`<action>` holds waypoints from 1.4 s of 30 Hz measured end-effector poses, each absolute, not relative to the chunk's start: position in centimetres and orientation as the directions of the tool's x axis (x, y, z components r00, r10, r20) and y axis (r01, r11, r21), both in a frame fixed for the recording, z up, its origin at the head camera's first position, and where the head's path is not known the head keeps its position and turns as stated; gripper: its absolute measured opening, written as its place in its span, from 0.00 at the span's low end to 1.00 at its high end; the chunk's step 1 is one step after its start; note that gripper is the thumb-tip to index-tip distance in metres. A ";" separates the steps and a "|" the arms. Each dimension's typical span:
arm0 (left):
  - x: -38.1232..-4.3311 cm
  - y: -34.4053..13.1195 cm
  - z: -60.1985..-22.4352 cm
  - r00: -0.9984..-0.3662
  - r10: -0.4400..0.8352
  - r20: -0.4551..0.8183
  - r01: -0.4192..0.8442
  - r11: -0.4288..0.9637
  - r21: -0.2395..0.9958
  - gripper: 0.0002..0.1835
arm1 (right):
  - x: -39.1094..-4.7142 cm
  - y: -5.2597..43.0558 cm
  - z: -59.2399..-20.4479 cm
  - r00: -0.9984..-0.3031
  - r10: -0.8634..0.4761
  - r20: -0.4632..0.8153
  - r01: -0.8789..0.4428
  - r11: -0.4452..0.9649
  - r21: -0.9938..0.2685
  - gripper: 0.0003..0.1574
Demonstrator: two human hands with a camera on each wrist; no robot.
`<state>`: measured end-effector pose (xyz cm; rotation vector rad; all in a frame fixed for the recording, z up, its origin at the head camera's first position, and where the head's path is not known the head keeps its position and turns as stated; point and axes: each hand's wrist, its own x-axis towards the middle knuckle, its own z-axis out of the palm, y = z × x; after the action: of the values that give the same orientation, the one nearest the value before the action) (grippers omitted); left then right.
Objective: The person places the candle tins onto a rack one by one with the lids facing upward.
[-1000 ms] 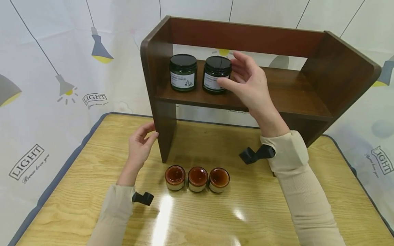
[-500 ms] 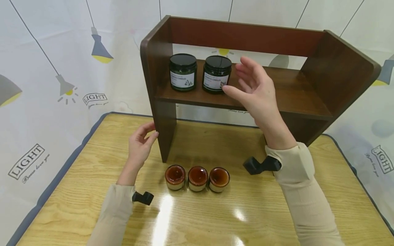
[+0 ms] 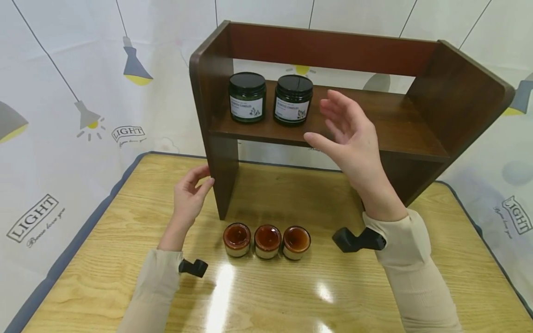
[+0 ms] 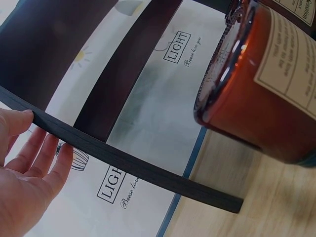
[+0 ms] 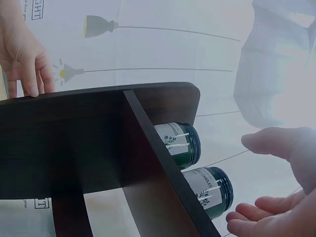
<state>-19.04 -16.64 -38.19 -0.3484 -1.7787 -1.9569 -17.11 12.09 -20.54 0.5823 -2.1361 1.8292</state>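
In the head view, my right hand (image 3: 354,143) is in front of the wooden shelf (image 3: 316,143), fingers spread and holding nothing. Just left of it, two dark green candle jars (image 3: 293,99) with black lids stand side by side on the upper board, labels facing forward. The right wrist view shows the same hand (image 5: 276,192) apart from the nearer jar (image 5: 210,190). My left hand (image 3: 189,196) touches the shelf's left side panel. Up close, the left hand's fingers (image 4: 57,170) lie against the panel's outer side, the thumb at its front edge (image 4: 123,160).
Three small amber glass candle jars (image 3: 267,241) stand in a row on the wooden table (image 3: 266,296), in front of the shelf's lower opening. A wall sheet (image 3: 166,69) printed with lamps hangs behind. Black camera mounts (image 3: 359,239) sit on both wrists.
My right hand has let go of the right-hand green jar and drawn back to the right and downward. The left hand stays at the side panel.
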 end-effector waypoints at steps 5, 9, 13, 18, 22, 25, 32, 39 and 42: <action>-19.1 -16.6 -38.2 -0.857 -0.175 0.485 0.501 -0.061 0.863 0.14 | -16.2 12.2 -20.8 -0.877 -0.142 0.459 -0.473 0.093 -0.876 0.42; -19.1 -16.6 -38.3 -0.852 -0.171 0.494 0.511 -0.072 0.857 0.14 | -15.6 12.3 -21.0 -0.878 -0.149 0.455 -0.469 0.079 -0.879 0.42; -19.0 -16.6 -38.2 -0.852 -0.167 0.497 0.514 -0.075 0.855 0.14 | -15.2 12.3 -21.3 -0.874 -0.157 0.459 -0.474 0.077 -0.877 0.42; -19.0 -16.6 -38.2 -0.852 -0.166 0.497 0.513 -0.075 0.855 0.14 | -14.8 12.4 -21.8 -0.859 -0.176 0.481 -0.499 0.079 -0.863 0.42; -19.0 -16.6 -38.1 -0.850 -0.167 0.500 0.516 -0.077 0.853 0.15 | -14.3 12.4 -22.1 -0.850 -0.184 0.493 -0.513 0.086 -0.854 0.42; -18.9 -16.6 -38.2 -0.847 -0.166 0.506 0.522 -0.076 0.849 0.16 | -13.9 12.4 -22.4 -0.850 -0.189 0.491 -0.514 0.100 -0.852 0.43; -19.0 -16.6 -38.2 -0.844 -0.167 0.510 0.526 -0.076 0.847 0.14 | -13.2 12.6 -23.5 -0.847 -0.205 0.490 -0.516 0.103 -0.850 0.44; -19.0 -16.6 -38.2 -0.846 -0.169 0.506 0.523 -0.077 0.849 0.14 | -12.5 12.8 -24.6 -0.853 -0.214 0.477 -0.502 0.080 -0.861 0.45; -19.0 -16.6 -38.2 -0.843 -0.171 0.509 0.527 -0.081 0.846 0.15 | -12.3 12.9 -25.1 -0.851 -0.224 0.475 -0.502 0.079 -0.861 0.44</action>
<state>-19.00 -16.58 -38.24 -0.3845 -1.7315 -1.9731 -12.29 12.88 -25.06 0.7344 -2.1340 1.8542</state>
